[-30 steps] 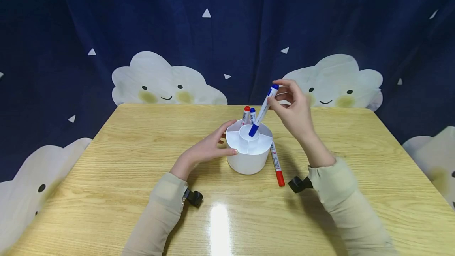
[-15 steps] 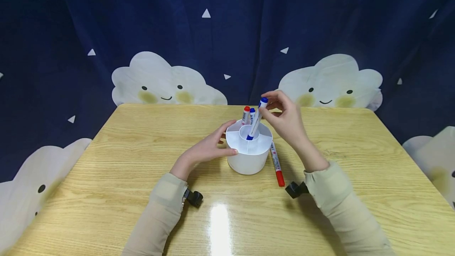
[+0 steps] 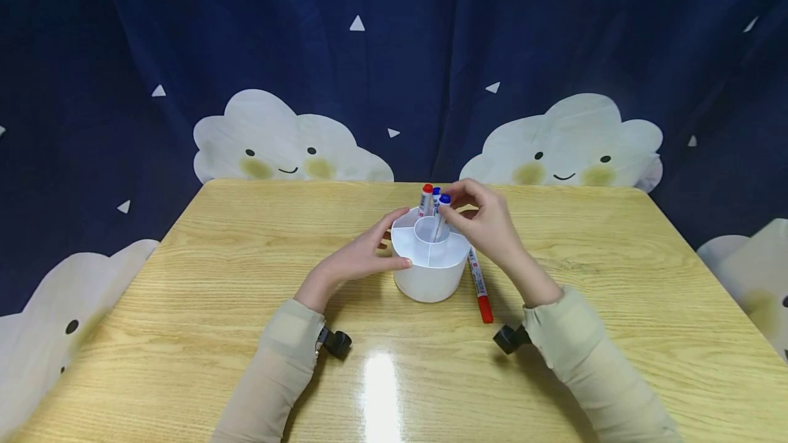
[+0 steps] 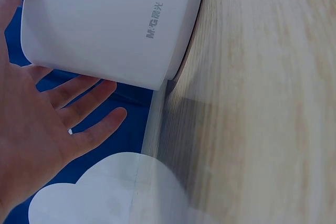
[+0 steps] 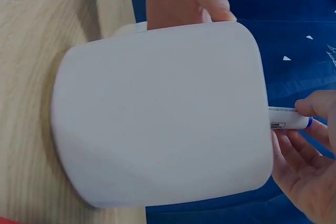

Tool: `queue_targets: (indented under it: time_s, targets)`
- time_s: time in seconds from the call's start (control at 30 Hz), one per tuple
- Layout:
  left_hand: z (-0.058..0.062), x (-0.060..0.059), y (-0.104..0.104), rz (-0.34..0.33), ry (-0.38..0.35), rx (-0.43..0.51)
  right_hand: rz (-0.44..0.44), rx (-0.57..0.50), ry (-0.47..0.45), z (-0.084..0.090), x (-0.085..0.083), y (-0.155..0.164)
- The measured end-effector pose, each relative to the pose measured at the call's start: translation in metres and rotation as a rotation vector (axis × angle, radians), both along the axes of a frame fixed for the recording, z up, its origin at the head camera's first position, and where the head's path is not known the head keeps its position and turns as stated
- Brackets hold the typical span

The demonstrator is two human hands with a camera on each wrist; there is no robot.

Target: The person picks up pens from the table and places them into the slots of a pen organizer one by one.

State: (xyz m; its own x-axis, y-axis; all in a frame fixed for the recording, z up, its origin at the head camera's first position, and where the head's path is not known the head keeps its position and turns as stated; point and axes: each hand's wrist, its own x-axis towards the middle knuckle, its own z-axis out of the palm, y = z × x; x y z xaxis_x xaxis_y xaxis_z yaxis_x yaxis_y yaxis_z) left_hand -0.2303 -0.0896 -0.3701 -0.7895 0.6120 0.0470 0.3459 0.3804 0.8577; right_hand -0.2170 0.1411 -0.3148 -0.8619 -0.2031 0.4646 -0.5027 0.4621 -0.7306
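Note:
A white round pen holder [image 3: 431, 272] stands mid-table; it fills the left wrist view [image 4: 115, 24] and the right wrist view [image 5: 163, 114]. My right hand [image 3: 452, 202] pinches the top of a blue marker [image 3: 442, 214] that stands deep in the holder's centre tube; the marker's end [image 5: 289, 119] pokes out beside my fingers [image 5: 310, 177]. My left hand [image 3: 384, 246] rests against the holder's left side, fingers straight and spread [image 4: 79, 103]. A red-capped marker [image 3: 427, 197] and a blue-capped one [image 3: 436, 193] stand in a rear compartment.
Just right of the holder, a red marker [image 3: 479, 287] lies on the wooden table [image 3: 215, 279]. A dark blue curtain with white clouds [image 3: 289, 142] hangs behind the table's far edge.
My right hand has come down and left, lowering the blue marker from a tilt above the holder into the centre tube. The left hand and holder have stayed put.

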Motion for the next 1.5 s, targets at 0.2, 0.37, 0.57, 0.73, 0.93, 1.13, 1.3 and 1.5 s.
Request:
queue_targets:
  time_s: [0.2,0.37,0.57,0.73,0.93,1.13,1.3,1.5]
  targets:
    - [0.0,0.0,0.0,-0.001,0.013,0.003,0.0,0.032,-0.024,-0.004,0.003,-0.002]
    - [0.0,0.0,0.0,0.004,0.012,0.01,-0.004,0.056,-0.013,-0.006,0.003,-0.002]
    - [0.001,0.001,0.0,0.008,0.004,0.011,-0.006,0.076,-0.018,-0.008,0.003,-0.003]
    - [0.0,0.0,0.0,0.004,0.008,0.005,-0.005,0.098,-0.02,-0.007,0.003,-0.002]
    - [-0.001,0.0,0.0,0.004,0.01,0.007,-0.047,0.11,-0.034,-0.004,0.001,0.004]
    - [-0.003,-0.002,0.0,0.005,0.002,0.007,-0.111,0.102,-0.052,-0.001,-0.002,0.016]
    - [-0.001,-0.001,0.001,-0.005,0.019,0.004,-0.147,0.077,-0.046,-0.004,-0.004,0.03]
    - [0.0,0.0,0.001,-0.002,0.02,0.004,-0.174,0.091,-0.08,-0.013,-0.007,0.042]
